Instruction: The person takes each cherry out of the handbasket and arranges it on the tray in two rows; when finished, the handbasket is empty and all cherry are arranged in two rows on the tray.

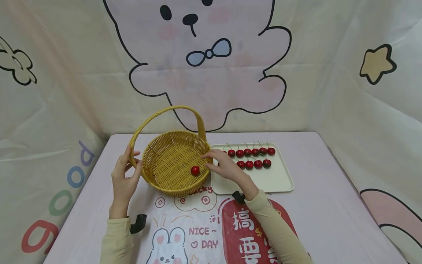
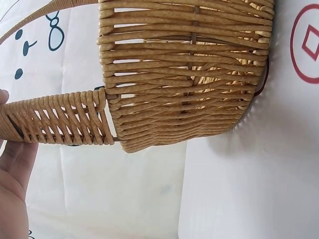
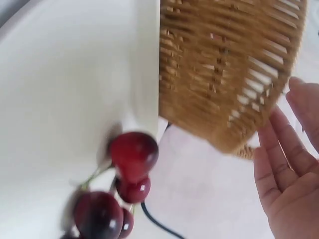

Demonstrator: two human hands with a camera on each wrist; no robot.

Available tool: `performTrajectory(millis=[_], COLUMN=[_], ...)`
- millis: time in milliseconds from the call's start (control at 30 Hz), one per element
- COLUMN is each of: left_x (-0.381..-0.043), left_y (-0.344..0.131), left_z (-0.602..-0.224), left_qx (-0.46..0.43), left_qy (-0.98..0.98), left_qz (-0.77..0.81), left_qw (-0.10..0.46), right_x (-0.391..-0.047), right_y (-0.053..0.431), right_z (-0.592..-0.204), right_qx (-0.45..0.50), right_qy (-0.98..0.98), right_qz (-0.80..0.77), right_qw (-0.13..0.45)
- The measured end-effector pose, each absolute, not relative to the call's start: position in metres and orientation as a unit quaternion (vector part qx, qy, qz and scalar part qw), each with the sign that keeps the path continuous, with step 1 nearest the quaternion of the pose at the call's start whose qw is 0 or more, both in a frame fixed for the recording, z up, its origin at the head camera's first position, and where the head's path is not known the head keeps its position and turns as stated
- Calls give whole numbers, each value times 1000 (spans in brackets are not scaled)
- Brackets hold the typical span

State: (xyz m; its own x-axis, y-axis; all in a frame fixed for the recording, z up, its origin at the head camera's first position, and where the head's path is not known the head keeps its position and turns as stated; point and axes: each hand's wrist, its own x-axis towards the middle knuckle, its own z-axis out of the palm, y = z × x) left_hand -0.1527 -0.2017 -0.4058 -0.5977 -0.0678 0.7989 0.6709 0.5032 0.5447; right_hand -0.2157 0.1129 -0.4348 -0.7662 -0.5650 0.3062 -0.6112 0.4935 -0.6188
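A round yellow wicker basket (image 1: 165, 161) with a tall arched handle (image 1: 158, 114) stands at the middle-left of the table. My left hand (image 1: 124, 179) pinches the handle's left base between thumb and fingers; the left wrist view shows the woven handle (image 2: 55, 117) against that hand (image 2: 15, 184). One red cherry (image 1: 195, 171) lies inside the basket, toward its right side. At the basket's right rim is my right hand (image 1: 227, 167), its thumb and fingers apart with nothing between them. Up close, those relaxed fingers (image 3: 279, 149) reach over the wicker rim.
A cream rectangular tray (image 1: 254, 183) sits right beside the basket, with two rows of stemmed cherries (image 1: 249, 165), several in each. Printed drawings and lettering cover the tabletop (image 1: 201, 238) in front. A cloth backdrop (image 1: 313, 91) surrounds the table at the back and sides.
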Motion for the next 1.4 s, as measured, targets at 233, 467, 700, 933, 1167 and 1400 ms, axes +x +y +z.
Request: performTrajectory(millis=[233,467,700,933,1167,1400], left_x=[-153,-152,-152,-151,-152,-153], left_y=[-202,-203,-203,-203,-203,-203], left_z=[-406,-406,-405,-404,-405,-407], left_qx=[-195,-193,-194,-193,-196,-195], left_qy=[-769,-770,-771,-774,-774,-773], left_qz=[-458,-456,-457,-454,-452,-454], left_qw=[402,402,399,396,397,398], right_x=[-224,-232,-242,-251,-257,-262], right_y=[93,78,70,67,63,58], right_z=[-440,-437,-430,-430,-430,-435], right_qx=[347,359,375,378,367,372], right_qy=[-872,-887,-890,-891,-891,-891], right_qz=[344,282,226,184,163,137], right_qw=[-12,-71,-129,-170,-212,-222])
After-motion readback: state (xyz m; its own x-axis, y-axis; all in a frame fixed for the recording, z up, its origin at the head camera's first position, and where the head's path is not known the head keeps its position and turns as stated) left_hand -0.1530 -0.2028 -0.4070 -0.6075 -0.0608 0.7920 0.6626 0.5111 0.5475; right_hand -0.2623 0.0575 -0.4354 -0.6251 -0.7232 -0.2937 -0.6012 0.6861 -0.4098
